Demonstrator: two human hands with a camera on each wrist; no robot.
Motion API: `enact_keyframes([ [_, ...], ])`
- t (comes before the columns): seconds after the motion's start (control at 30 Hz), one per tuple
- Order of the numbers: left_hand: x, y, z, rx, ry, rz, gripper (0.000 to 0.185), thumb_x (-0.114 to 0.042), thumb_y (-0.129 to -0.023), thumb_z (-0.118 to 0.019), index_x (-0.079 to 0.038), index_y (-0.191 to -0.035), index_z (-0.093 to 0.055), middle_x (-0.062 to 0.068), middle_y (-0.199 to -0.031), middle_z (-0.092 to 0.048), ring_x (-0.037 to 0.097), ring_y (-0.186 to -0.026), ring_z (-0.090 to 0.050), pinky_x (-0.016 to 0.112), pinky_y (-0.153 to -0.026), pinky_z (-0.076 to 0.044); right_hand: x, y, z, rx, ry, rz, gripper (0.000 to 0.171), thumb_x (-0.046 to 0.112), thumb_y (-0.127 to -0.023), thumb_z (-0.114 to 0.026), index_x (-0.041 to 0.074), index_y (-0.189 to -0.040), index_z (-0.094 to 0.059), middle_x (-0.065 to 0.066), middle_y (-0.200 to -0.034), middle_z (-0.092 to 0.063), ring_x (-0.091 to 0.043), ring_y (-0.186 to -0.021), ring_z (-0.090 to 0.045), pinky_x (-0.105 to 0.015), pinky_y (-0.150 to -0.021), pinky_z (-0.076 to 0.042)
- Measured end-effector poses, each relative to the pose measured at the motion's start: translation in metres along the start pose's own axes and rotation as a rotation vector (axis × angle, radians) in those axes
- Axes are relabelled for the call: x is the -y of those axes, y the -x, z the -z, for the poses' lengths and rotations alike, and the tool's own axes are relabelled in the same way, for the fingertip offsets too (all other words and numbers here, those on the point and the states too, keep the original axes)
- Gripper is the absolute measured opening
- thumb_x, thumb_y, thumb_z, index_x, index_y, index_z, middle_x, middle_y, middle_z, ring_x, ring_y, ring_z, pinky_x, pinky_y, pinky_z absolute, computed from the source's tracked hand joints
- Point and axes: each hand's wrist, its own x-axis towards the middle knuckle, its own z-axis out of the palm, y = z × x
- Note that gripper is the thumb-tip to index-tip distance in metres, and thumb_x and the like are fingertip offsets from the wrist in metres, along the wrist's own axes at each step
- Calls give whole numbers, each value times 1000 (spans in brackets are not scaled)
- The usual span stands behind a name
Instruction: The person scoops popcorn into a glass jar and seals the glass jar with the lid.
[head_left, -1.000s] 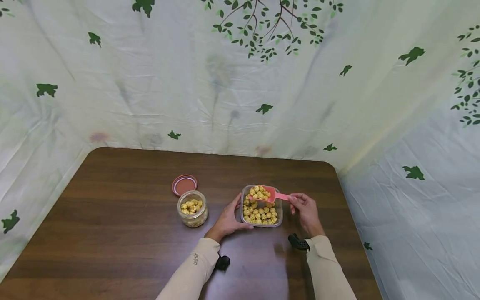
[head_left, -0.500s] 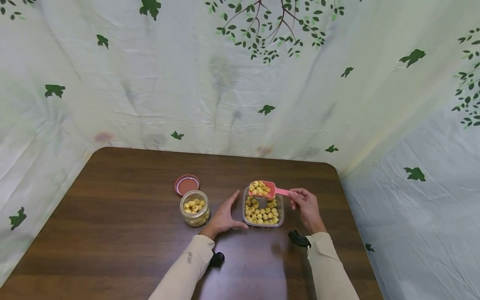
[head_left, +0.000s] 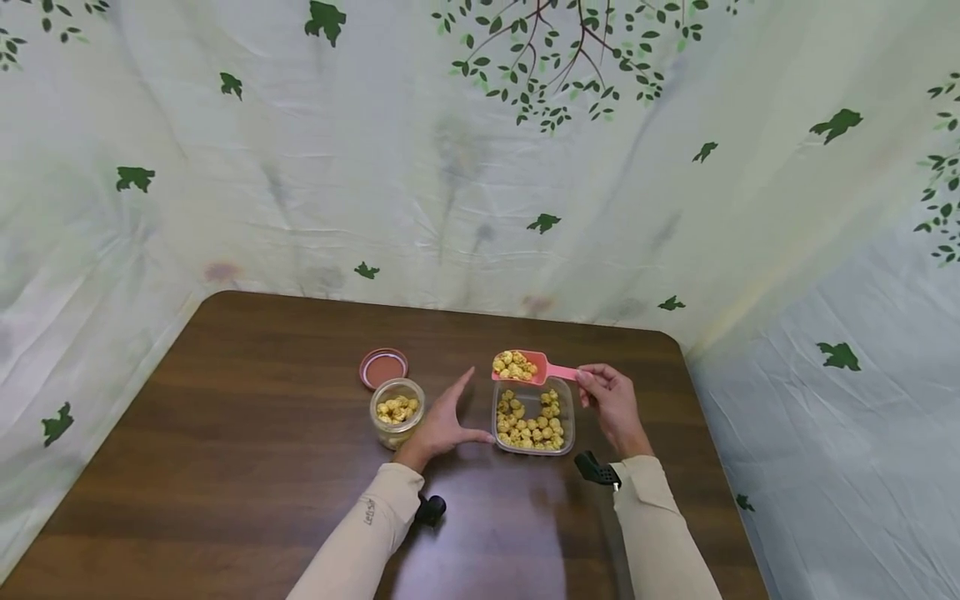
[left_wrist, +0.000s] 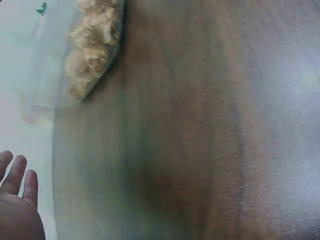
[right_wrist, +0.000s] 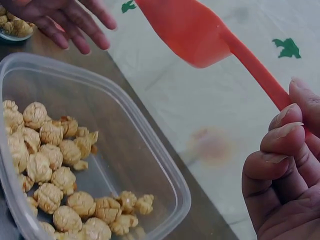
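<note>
Since the frame one second earlier, the left hand (head_left: 438, 422) has been lifted off the side of the clear rectangular plastic container (head_left: 533, 417) and now lies between it and the small round glass jar (head_left: 397, 412), fingers straight and spread, holding nothing. Over the same interval the pink plastic scoop (head_left: 525, 367) has been raised out of the container and is now held above its far rim.

Step in hand, as judged: a loaded scoop is being carried from the container toward the jar. The scoop's handle is pinched by the right hand (head_left: 611, 402) between thumb and curled fingers (right_wrist: 280, 142). The next move is judged to call for a level sideways carry to the person's left, past the open left hand, and a slow tip over the jar's narrow mouth; spillage onto the dark brown wooden table (head_left: 247, 467) is the evident risk, the scoop being heaped.

Appearance of the load: pale golden, knobbly puffed pieces (head_left: 514, 364), piled above the scoop's rim. More of the same cover about half the container floor (right_wrist: 55, 170) and part-fill the jar. A round reddish lid (head_left: 383, 367) lies flat just behind the jar.
</note>
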Motion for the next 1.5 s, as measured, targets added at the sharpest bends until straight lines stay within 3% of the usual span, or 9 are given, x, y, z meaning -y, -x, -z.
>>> enact_keyframes([
  [0.43,-28,-6,14,-49,88,-46,115,-20,-65,-91,-7,-154,-18,18,-154,-30,41,-134,-37,51,-109,-31,14,-5,-12,9,-31,20,6,13,-93,-63,7,-92,-64,1,-69,-65,-9,-56,-53,-18,-50,-47],
  [0.83,-52,-3,54,-99,59,-77,110,-25,-69,-88,-12,-154,-21,19,-153,-32,39,-136,-35,54,-109,-31,23,-10,-26,65,-50,43,5,9,-94,-61,7,-91,-65,1,-65,-63,-7,-54,-53,-19,-49,-47],
  [1.1,-41,5,87,-151,12,-126,100,-23,-71,-87,-10,-152,-29,16,-152,-34,36,-138,-33,52,-110,-30,22,-11,-43,91,-30,52,8,7,-93,-61,-1,-95,-63,1,-65,-64,-8,-52,-51,-20,-48,-45],
  [1.27,-29,14,104,-175,11,-112,89,-25,-75,-84,-12,-149,-35,13,-151,-37,31,-139,-31,53,-110,-28,19,-11,-55,111,-31,36,7,6,-93,-62,-1,-95,-62,1,-65,-64,-8,-51,-50,-20,-48,-45],
  [1.4,-19,23,115,-191,11,-77,80,-27,-78,-81,-17,-146,-41,8,-149,-41,31,-136,-36,53,-108,-30,17,-11,-65,147,-23,37,10,8,-94,-62,-2,-97,-62,1,-65,-63,-8,-52,-50,-20,-48,-44],
  [1.5,-11,29,121,-198,23,-77,74,-24,-80,-80,-16,-144,-45,9,-144,-47,32,-126,-47,53,-101,-39,17,-9,-72,169,-10,34,11,8,-94,-62,-2,-98,-61,2,-65,-62,-7,-53,-50,-19,-48,-44],
])
